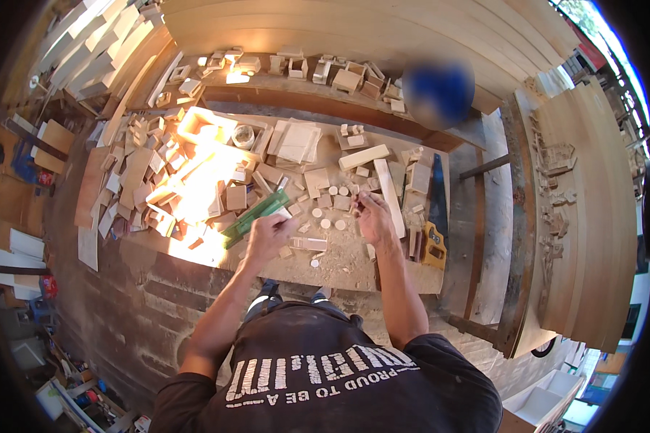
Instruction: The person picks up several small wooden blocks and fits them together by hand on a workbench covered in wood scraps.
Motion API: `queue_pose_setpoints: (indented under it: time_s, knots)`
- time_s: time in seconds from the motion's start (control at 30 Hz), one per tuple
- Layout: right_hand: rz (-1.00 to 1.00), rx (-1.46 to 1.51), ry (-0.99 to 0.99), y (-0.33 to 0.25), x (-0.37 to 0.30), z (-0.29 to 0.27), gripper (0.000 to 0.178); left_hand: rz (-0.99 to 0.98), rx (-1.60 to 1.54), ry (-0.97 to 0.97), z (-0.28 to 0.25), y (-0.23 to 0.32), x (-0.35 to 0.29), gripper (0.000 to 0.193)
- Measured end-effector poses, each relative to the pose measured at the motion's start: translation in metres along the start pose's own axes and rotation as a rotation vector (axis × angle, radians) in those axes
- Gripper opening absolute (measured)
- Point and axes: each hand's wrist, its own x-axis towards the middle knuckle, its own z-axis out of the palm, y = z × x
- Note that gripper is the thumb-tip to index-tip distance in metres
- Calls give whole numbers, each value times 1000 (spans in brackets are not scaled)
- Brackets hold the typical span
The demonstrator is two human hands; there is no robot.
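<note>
My left hand [269, 234] is closed, its fingers curled over the workbench. A small pale piece [286, 212] shows at its fingertips; what exactly the fingers grip is hidden. Just beyond them lies a long green tool [249, 218], slanting up to the right with a silvery end. My right hand [374, 216] is raised over the bench with thumb and fingers pinched together. Whatever they hold is too small to make out. Between the hands lie several round wooden discs [325, 224], small blocks [323, 200] and a flat pale wood piece [308, 244].
Sawdust covers the workbench [350, 270]. Offcuts [141, 177] are heaped on its left under glaring sunlight. On the right are a long wood strip [388, 195] and a handsaw with yellow handle [434, 245]. Small wooden pieces line a back shelf [282, 90]. Boards [585, 209] stand at right.
</note>
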Motion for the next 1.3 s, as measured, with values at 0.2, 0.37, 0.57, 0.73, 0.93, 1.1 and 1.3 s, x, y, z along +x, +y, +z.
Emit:
queue_pose_setpoints:
  time_s: [0.2, 0.37, 0.57, 0.73, 0.93, 1.1, 1.3]
  knots:
    - [2, 127, 8, -11, -77, 54, 14, 160, -667, -23, 64, 65, 19, 27]
    - [-180, -81, 86, -9, -100, 54, 21, 152, -684, -143, 74, 99, 4, 23]
    - [-249, -196, 109, -12, -109, 79, 20, -79, -892, -167, 68, 98, -6, 22]
    - [-51, -14, 17, 9, -86, 102, 14, -103, -995, -240, 33, 65, 5, 24]
    - [-56, -615, -73, 56, 10, 147, 19, -249, -1033, -44, -51, 3, 46, 25]
    - [-477, -1169, -55, 79, 131, 212, 18, -348, -1087, 170, -126, -61, 81, 29]
    - [-816, -1613, -122, 116, 234, 231, 27, -328, -977, 122, -178, -113, 116, 36]
